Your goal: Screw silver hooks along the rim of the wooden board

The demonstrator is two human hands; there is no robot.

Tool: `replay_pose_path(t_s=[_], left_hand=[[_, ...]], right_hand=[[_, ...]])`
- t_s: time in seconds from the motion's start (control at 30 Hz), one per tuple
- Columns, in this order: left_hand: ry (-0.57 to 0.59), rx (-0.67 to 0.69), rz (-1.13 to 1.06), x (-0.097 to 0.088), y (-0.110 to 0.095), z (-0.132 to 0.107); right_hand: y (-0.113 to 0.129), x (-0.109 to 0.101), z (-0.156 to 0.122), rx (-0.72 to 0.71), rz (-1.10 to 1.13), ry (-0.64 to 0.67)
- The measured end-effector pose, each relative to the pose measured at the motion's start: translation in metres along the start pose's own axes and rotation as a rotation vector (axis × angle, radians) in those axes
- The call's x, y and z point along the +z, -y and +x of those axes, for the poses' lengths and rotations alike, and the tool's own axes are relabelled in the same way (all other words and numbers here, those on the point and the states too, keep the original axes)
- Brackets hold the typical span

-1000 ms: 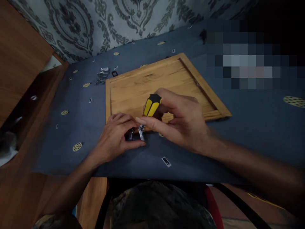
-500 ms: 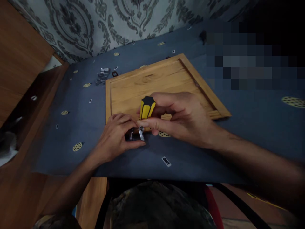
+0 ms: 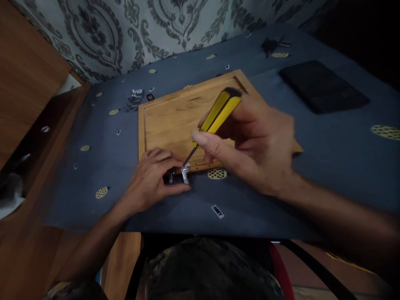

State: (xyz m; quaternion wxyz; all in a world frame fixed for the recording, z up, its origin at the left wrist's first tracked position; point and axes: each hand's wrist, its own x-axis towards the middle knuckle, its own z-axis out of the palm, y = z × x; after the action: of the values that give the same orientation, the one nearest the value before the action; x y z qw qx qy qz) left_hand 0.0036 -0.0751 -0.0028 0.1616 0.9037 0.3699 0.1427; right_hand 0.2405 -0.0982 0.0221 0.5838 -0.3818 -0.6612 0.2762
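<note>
1 yellow-and-black screwdriver [image 3: 218,113] leaned toward 1 o'clock, my right hand [image 3: 261,150] pinching it, my left hand [image 3: 153,177] a silver-metal bracket [image 3: 185,176].

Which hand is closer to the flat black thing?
Right. The right hand, holding the screwdriver, is left of the flat black thing, on its near side; the left hand is much farther left, at the wooden board.

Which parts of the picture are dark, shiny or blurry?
Head view: dim all over, almost black in the upper right corner; head view: pale shine on the metal piece beside the screwdriver's tip; head view: the right forearm looks soft and smeary.
</note>
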Motion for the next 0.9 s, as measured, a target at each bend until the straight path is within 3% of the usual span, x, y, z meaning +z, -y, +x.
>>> replay_pose_path(t_s=[0.27,0.6,0.77,0.9], left_hand=[[0.004,0.000,-0.007,0.001,-0.001,0.001],[0.004,0.015,0.007,-0.001,-0.003,0.002],[0.055,-0.003,0.022,-0.004,-0.004,0.003],[0.074,-0.014,0.028,-0.003,-0.005,0.004]], right_hand=[[-0.016,0.004,0.001,-0.135,-0.079,0.101],[-0.021,0.004,-0.003,-0.139,-0.135,0.140],[-0.018,0.002,-0.001,-0.096,-0.093,0.200],[-0.013,0.000,0.000,0.059,0.036,0.270]])
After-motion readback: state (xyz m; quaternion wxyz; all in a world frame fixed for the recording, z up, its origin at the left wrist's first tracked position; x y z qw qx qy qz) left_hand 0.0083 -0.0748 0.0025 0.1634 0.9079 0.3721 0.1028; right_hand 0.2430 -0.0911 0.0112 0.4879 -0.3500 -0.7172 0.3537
